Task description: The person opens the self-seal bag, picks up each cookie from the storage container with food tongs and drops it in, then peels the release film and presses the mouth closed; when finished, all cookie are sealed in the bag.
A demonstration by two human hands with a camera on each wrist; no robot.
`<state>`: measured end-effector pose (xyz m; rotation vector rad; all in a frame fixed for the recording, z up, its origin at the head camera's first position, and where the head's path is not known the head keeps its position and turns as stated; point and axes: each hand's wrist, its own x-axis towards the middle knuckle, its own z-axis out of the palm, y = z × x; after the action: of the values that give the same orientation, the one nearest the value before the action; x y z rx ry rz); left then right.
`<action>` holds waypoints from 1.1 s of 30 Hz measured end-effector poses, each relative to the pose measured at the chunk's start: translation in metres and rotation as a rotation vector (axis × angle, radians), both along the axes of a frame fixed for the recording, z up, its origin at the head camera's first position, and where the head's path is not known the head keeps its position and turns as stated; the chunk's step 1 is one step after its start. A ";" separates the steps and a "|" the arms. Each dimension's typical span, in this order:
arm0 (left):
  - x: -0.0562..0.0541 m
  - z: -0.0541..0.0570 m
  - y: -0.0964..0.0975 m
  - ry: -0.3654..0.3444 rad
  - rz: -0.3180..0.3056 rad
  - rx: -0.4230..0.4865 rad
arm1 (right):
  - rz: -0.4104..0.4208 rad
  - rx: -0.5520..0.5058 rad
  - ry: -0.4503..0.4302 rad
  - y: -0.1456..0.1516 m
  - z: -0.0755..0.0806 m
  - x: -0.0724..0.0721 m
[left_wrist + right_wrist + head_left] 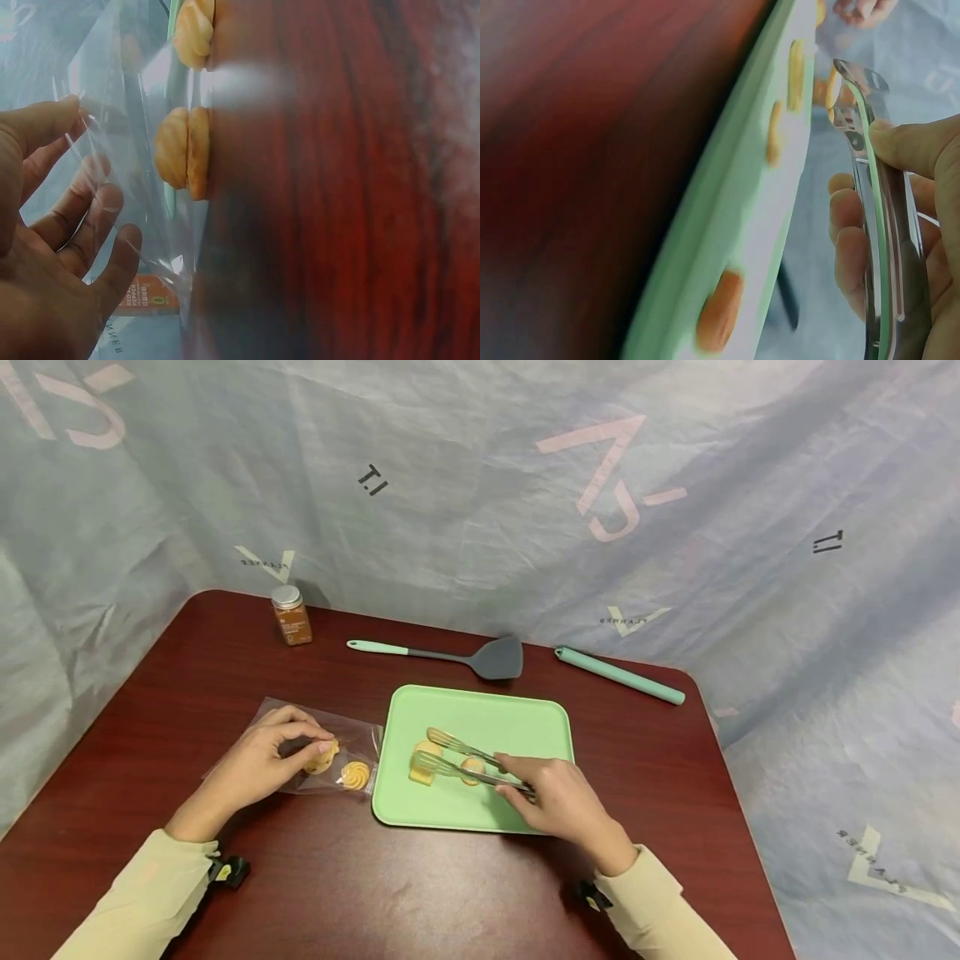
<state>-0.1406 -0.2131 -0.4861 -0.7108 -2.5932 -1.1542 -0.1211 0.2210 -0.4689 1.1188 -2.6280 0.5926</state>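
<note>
Tongs of shiny silver metal (442, 766) sit clasped in your right hand (558, 797), tips over pale-yellow cookies (428, 748) toward nine o'clock on the rectangular light-green tray (517, 718); I cannot tell whether they grip one. Off the tray's nine o'clock, well apart from your right hand, your left hand (262, 758) pinches the clear plastic bag (352, 725) holding swirled golden cookies (355, 775).
</note>
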 end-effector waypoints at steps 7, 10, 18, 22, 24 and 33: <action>-0.001 0.000 0.001 -0.013 -0.003 -0.007 | 0.097 0.019 -0.031 -0.051 0.000 -0.013; -0.002 0.001 0.001 -0.013 -0.005 -0.006 | 0.128 0.049 -0.087 -0.068 -0.003 -0.017; -0.002 0.001 0.000 0.018 -0.013 0.007 | 0.163 0.078 -0.113 -0.095 -0.009 -0.027; -0.001 0.003 0.000 0.006 -0.005 0.012 | 0.166 0.095 -0.101 -0.104 -0.009 -0.031; -0.001 0.002 0.000 -0.002 -0.001 0.009 | 0.172 0.108 -0.090 -0.107 -0.008 -0.033; -0.001 0.002 -0.001 -0.002 0.003 0.010 | 0.200 0.162 -0.031 -0.120 -0.007 -0.040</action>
<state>-0.1418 -0.2138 -0.4837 -0.7041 -2.5870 -1.1666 -0.1610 0.1014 -0.4757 1.4437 -2.6487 0.4427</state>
